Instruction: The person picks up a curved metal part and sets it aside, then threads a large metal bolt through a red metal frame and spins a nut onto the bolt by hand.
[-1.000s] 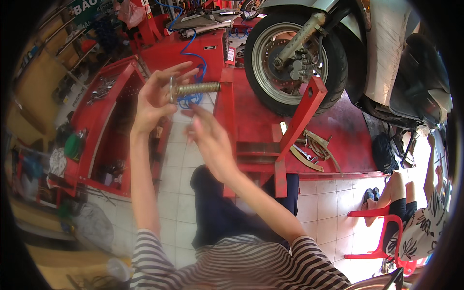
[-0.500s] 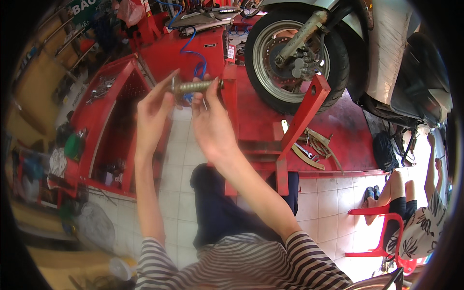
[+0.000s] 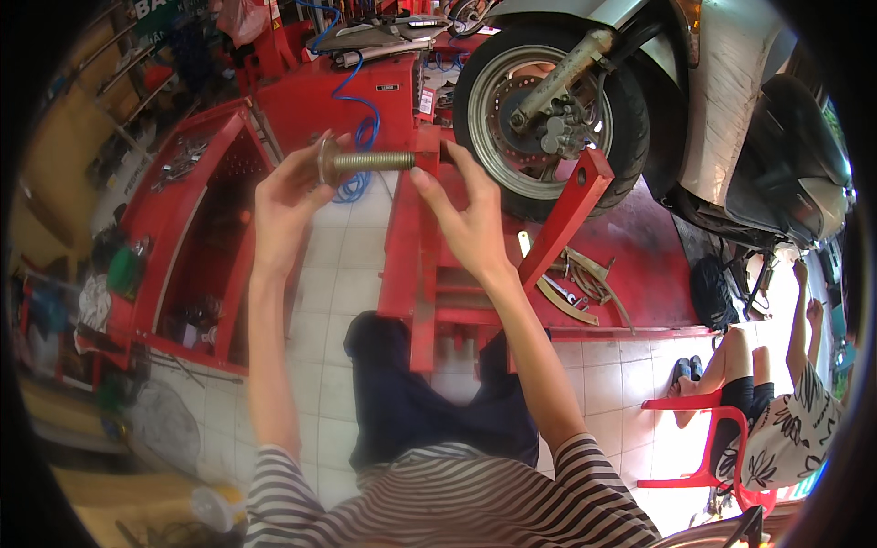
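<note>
My left hand (image 3: 294,196) is closed around the round, wide head of a large threaded bolt (image 3: 373,162). The bolt lies level, its brass-coloured thread pointing right, with the tip at the upper end of a red steel upright (image 3: 424,215) on the wheel clamp frame. Whether the tip has entered the upright cannot be made out. My right hand (image 3: 470,215) is on the upright's other side, thumb and fingers apart, the thumb close to the bolt's tip. It holds nothing that I can see.
A scooter's front wheel (image 3: 553,119) stands on the red lift platform (image 3: 639,265) beyond the frame's slanted bar (image 3: 568,215). Curved metal parts and wrenches (image 3: 575,288) lie there. A red tool cabinet (image 3: 187,247) is at left. A person sits on a red chair (image 3: 713,447) at right.
My right hand has come off the bolt's threaded shank and moved right, past the upright, its fingers spreading. My left hand still grips the head. The whole view has shifted slightly.
</note>
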{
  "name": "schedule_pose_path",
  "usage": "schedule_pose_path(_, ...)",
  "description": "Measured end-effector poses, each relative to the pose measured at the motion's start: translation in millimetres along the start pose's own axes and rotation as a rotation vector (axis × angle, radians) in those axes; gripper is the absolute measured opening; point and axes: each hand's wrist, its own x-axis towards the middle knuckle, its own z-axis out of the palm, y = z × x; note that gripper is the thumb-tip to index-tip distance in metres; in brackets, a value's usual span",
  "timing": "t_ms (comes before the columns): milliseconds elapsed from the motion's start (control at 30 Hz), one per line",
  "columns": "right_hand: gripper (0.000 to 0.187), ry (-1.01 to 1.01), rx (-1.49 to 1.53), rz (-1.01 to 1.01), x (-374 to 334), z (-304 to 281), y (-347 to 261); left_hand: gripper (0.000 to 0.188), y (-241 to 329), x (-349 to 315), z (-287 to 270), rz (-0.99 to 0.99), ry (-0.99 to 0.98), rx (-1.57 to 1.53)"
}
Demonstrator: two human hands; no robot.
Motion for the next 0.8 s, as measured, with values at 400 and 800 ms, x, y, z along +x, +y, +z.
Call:
schedule_pose_path(400, 0.052, -0.023, 0.243, 0.125, -10, 4, -4, 0.041, 5, -7, 2, 0.011, -0.013, 0.064)
schedule_pose_path(800, 0.054, -0.04, 0.265, 0.138, -11, 3, -4, 0.046, -16, 5, 3, 0.107, -0.084, -0.237)
